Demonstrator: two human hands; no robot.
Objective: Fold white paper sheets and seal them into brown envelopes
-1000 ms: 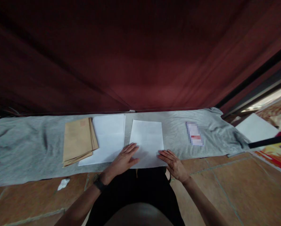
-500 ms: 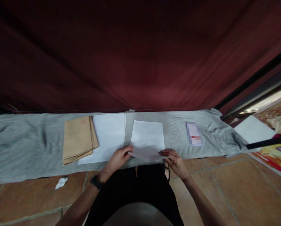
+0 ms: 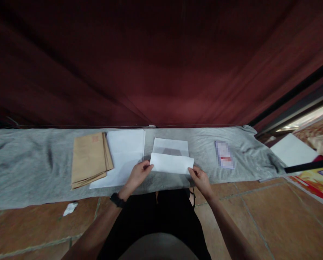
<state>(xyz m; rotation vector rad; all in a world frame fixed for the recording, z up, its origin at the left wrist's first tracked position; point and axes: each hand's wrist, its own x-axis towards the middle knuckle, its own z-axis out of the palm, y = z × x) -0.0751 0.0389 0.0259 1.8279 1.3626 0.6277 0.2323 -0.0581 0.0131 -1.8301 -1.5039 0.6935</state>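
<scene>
Head view, looking down on a long strip of grey cloth (image 3: pixel 42 166) laid over a low surface. Dark red fabric (image 3: pixel 161 79) hangs behind, along its whole far edge. Far left on the floor: a crumpled white scrap (image 3: pixel 70 208) on terracotta tiles (image 3: pixel 37 227), near the cloth's front edge. Above it, on the cloth, a stack of brown envelopes (image 3: pixel 89 159), slightly fanned, top one with a small reddish mark at its upper right corner. Stack overlaps the left side of some blank white paper (image 3: pixel 126 146), lying flat.

Next, left hand (image 3: pixel 138 174), dark wristwatch (image 3: pixel 117 199) on the wrist. Thumb and fingers pinched closed on the left end of a white sheet (image 3: pixel 172 163). Sheet sits mid-cloth, in front of the person's black trousers (image 3: pixel 153 216), to the right of the blank paper; its near part is doubled over toward the far side, a shaded strip showing beyond the flap. Right hand (image 3: pixel 201 179) has the opposite end, thumb on top, fingers closed against it.

Farther right, well apart from the hand, a pixelated purplish item (image 3: pixel 224 155) with a red band lies on the cloth. Beyond the cloth's right end: a white panel (image 3: pixel 294 148) and a red-and-yellow printed piece (image 3: pixel 317 182).
</scene>
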